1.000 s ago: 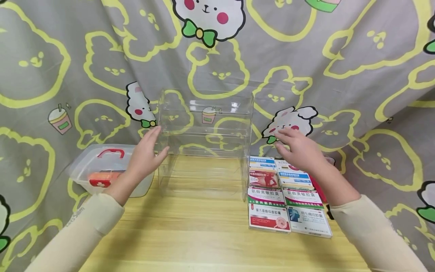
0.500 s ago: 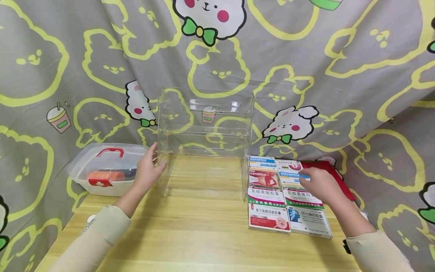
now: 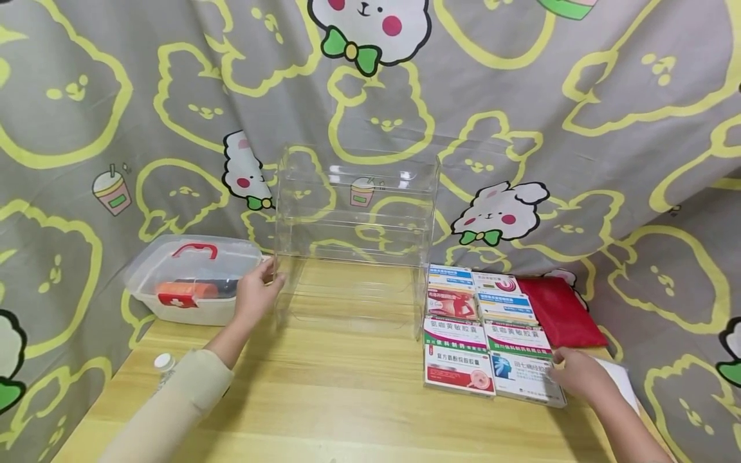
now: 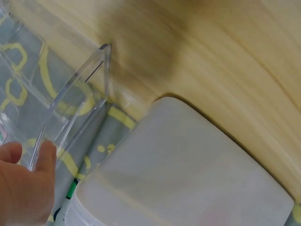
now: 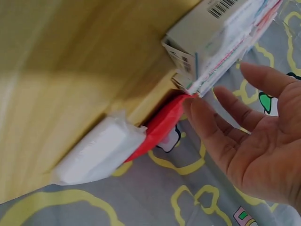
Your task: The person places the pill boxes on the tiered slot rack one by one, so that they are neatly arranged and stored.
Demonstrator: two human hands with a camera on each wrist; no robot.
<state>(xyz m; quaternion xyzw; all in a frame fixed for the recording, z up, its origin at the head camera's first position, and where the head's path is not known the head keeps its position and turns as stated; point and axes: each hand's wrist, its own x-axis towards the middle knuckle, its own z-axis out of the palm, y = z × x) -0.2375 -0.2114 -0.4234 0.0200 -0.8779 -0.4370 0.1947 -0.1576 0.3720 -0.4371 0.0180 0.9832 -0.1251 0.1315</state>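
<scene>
A clear acrylic tiered shelf [image 3: 356, 212] stands at the back of the wooden table [image 3: 347, 405]. My left hand [image 3: 257, 292] pinches the front edge of its left side panel [image 4: 75, 94]; in the left wrist view the left hand [image 4: 23, 183] has a fingertip on each side of that panel. Several flat medicine boxes [image 3: 463, 308] lie in two columns to the right of the shelf. My right hand [image 3: 573, 373] is flat and open, fingertips at the right edge of the nearest blue-and-white box [image 3: 523, 376]. In the right wrist view the right hand [image 5: 254, 146] is spread beside the box stack [image 5: 211, 33].
A translucent first-aid box [image 3: 191, 276] with a red handle sits left of the shelf; its lid [image 4: 188, 179] fills the left wrist view. A red pouch [image 3: 558, 312] and a white packet [image 3: 622, 382] lie right of the boxes. A small bottle [image 3: 164, 363] stands at the table's left edge. A cartoon-print cloth hangs behind.
My right hand came down from above the far boxes toward me, ending at the nearest box's right edge. My left hand slid down the shelf's left panel to its lower front edge.
</scene>
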